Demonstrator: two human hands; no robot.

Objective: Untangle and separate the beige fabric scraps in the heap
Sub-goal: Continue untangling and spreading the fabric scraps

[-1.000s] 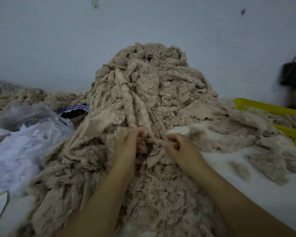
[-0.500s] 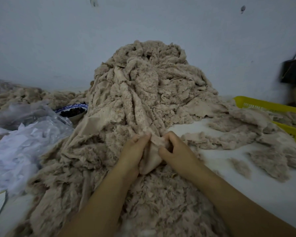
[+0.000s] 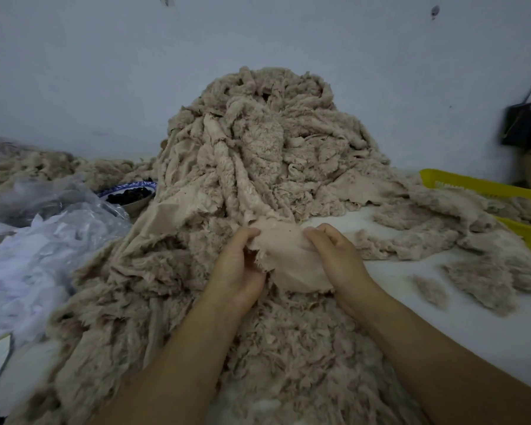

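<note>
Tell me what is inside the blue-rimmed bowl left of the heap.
The bowl holds dark lumpy pieces, too small to identify. Its right edge is hidden by the beige heap, so anything there cannot be seen.

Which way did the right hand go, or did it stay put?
Yes, slightly. The right hand has slid right, toward the yellow basket and away from the left hand, spreading the beige scrap between them.

Bare table (image 3: pixel 442 305) lies right of the hands (image 3: pixel 285 265) — heap (image 3: pixel 258 167) blocks ahead, plastic bags (image 3: pixel 43 240) crowd the left.
</note>
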